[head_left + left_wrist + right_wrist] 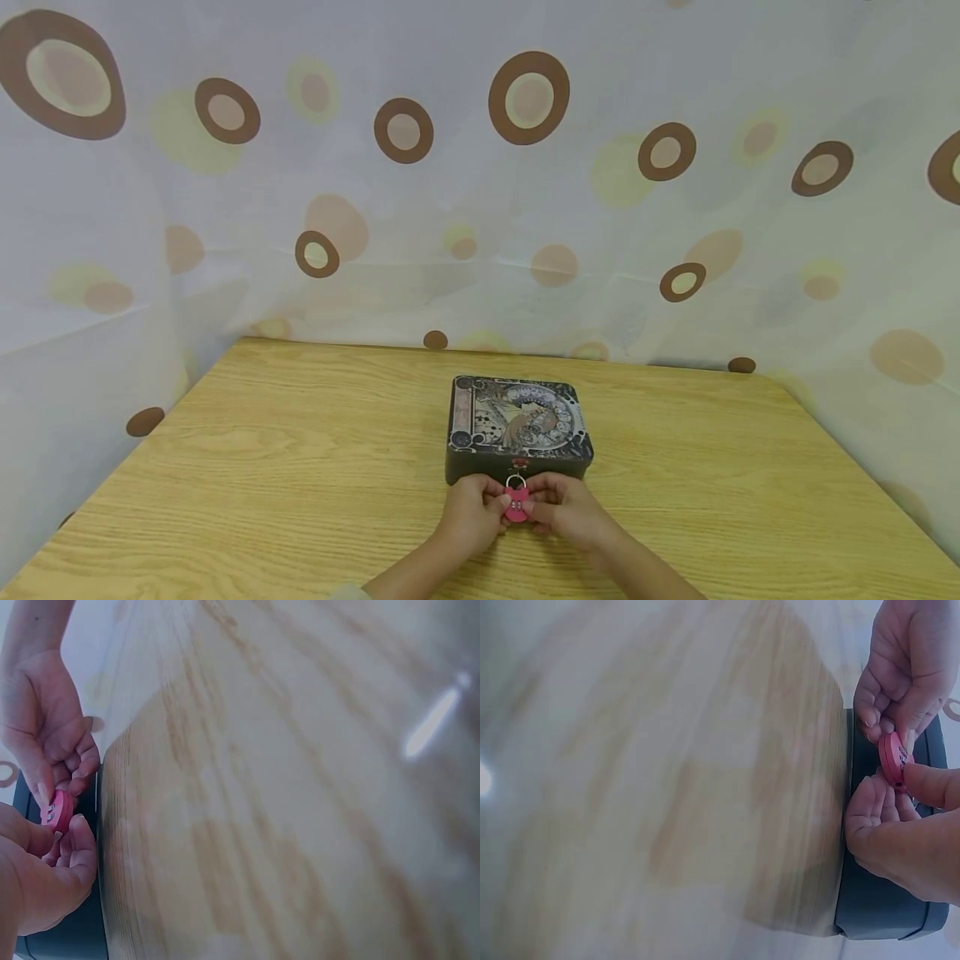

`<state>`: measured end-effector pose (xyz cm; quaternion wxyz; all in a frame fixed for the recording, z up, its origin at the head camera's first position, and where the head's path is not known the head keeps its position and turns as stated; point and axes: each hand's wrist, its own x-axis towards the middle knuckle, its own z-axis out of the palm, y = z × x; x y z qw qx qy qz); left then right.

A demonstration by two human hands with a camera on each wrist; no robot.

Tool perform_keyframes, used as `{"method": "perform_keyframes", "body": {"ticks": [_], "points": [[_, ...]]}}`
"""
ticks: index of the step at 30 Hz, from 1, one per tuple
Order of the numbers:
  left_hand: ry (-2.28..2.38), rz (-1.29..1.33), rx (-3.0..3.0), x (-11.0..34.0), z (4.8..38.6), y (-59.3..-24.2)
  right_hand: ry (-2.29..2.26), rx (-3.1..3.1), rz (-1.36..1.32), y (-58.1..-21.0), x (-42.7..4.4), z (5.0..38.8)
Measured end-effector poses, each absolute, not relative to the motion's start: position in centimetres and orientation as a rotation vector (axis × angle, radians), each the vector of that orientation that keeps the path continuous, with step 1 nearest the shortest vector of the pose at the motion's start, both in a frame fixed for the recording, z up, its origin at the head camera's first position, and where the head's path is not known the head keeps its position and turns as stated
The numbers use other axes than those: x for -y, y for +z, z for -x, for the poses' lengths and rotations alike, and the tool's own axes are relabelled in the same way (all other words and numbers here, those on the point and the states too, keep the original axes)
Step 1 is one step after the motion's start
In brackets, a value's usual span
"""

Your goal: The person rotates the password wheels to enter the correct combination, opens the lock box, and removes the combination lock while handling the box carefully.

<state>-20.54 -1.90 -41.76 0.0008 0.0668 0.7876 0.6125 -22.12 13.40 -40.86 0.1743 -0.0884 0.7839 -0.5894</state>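
A pink combination padlock (516, 505) with small number dials stands in front of a dark decorated box (517, 417). My left hand (471, 515) pinches the padlock's left side, its thumb on the face near the dials. From the other side my right hand (570, 510) pinches it too, thumb against the right edge. The silver shackle (516, 480) points up towards the red clasp (520, 462) on the box front; whether it passes through the clasp I cannot tell. In the right wrist view the padlock (894, 759) appears edge-on between both hands' fingers.
The box sits on a wood-grain table (315, 467), its printed lid lying flat on top. Behind and beside the table hangs a pale sheet (465, 208) with brown, yellow and pinkish circles.
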Motion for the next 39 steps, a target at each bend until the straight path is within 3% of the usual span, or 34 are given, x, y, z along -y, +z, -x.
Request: {"method": "perform_keyframes", "body": {"ticks": [39], "points": [[1.94, -0.216, -2.455, 1.85, 20.67, -41.93, -1.665, -2.183, 0.212, -40.7, -13.63, 22.03]]}}
